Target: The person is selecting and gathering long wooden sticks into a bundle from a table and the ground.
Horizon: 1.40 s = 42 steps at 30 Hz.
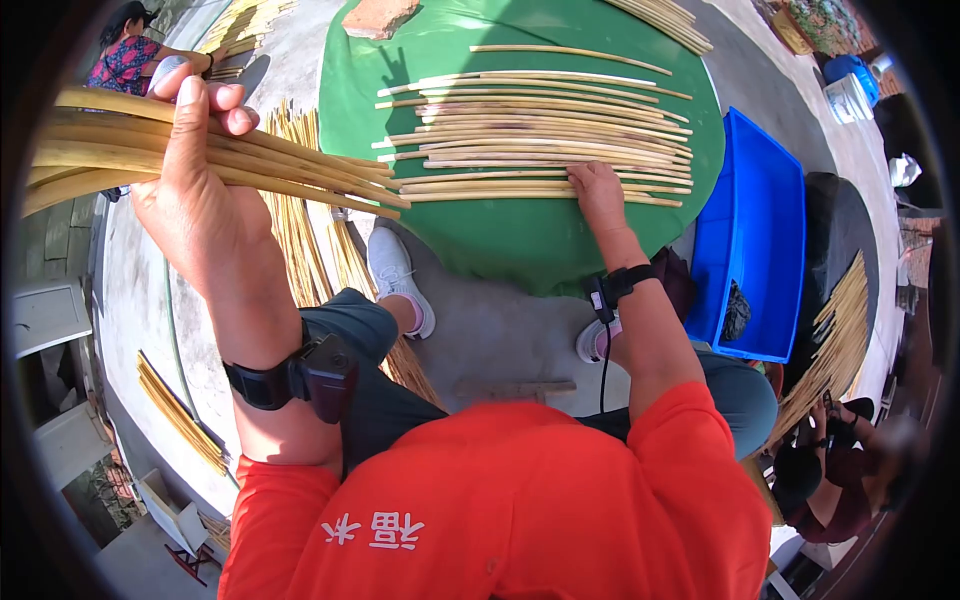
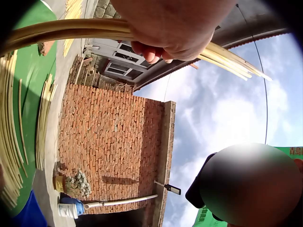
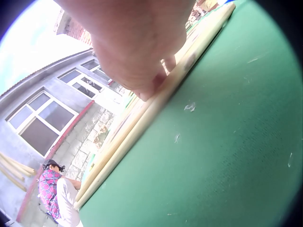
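The left hand [image 1: 205, 190] is curling round a bundle [image 1: 285, 165], thumb laid along it, raised at the table's left side. The right hand [image 1: 600, 200], well apart from it, is touching the sticks [image 1: 550, 125] on the table [image 1: 490, 245]; I cannot tell whether its fingers are pinching one or only pressing.

The bundle is showing slender, smooth rods, yellow to tan, with paler cut tips. The sticks on the table are looking straw-coloured, several carrying dark purplish-brown blotches.

Green cloth is showing in a wide band between the nearest stick and the table's rounded near edge, and in a narrower strip beyond the right ends. A lone stick is lying just beyond the main row, a brick [image 1: 380, 17] is sitting at the far left edge, and a blue tub [image 1: 762, 235] is standing just beside the table's right edge.

The bundle's long axis is running left to right, its tips fanning slightly and pointing right, over the table's left edge. The sticks are lying nearly parallel, also crosswise to the seated person, their left ends uneven.
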Each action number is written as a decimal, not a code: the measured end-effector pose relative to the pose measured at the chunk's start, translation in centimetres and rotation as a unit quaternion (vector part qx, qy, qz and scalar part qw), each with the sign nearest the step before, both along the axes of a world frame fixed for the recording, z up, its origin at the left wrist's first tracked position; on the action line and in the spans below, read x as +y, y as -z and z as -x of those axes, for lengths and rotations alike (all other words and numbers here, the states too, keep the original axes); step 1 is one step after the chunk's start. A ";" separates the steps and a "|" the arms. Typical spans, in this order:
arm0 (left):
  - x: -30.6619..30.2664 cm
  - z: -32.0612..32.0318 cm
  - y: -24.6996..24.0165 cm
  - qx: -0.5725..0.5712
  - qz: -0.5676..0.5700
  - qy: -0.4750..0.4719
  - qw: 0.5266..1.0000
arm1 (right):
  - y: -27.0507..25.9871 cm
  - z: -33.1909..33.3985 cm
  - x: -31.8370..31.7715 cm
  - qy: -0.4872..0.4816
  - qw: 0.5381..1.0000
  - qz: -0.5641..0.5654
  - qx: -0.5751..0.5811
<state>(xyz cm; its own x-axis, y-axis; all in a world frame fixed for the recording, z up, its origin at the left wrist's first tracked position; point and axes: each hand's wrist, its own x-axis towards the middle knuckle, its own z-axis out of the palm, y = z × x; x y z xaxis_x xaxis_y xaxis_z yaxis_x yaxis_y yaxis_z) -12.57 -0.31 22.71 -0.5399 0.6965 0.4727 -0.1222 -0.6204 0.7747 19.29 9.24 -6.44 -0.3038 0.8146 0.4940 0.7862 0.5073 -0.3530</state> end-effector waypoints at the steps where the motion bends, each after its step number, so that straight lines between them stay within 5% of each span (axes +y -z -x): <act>1: -0.2 -0.1 0.1 0.001 0.003 0.006 1.000 | -0.2 0.1 0.4 -0.002 1.000 -0.003 -0.001; 6: -0.3 -0.6 0.2 0.007 0.016 0.004 1.000 | -1.4 2.6 3.6 0.025 0.999 -0.043 -0.015; 10: 0.0 -0.1 0.1 0.006 0.025 -0.023 0.999 | -0.8 5.6 6.1 -0.025 0.991 0.057 -0.121; 11: 0.1 0.0 0.1 0.006 0.024 -0.021 0.999 | -1.0 5.9 6.4 -0.033 0.967 0.175 -0.181; 16: 0.0 0.4 0.1 -0.010 0.040 -0.028 0.999 | -0.4 6.1 6.6 -0.015 0.984 0.093 -0.152; 19: -0.3 0.7 0.3 -0.017 0.044 -0.023 0.999 | -0.9 5.6 8.6 -0.017 0.999 0.039 -0.014; 24: -0.3 0.7 0.5 -0.009 0.053 -0.021 0.998 | -0.8 5.1 12.5 0.033 0.998 0.007 -0.049; 26: -0.2 0.8 0.5 -0.017 0.060 -0.031 0.998 | -0.6 5.2 13.7 0.035 0.986 0.055 -0.154; 32: -0.1 0.5 0.4 -0.019 0.067 -0.058 0.996 | -0.5 4.6 15.0 0.011 0.983 0.112 -0.146; 42: 0.0 -0.9 0.7 0.006 0.078 0.014 0.997 | -0.6 3.6 12.5 -0.022 0.987 0.030 -0.156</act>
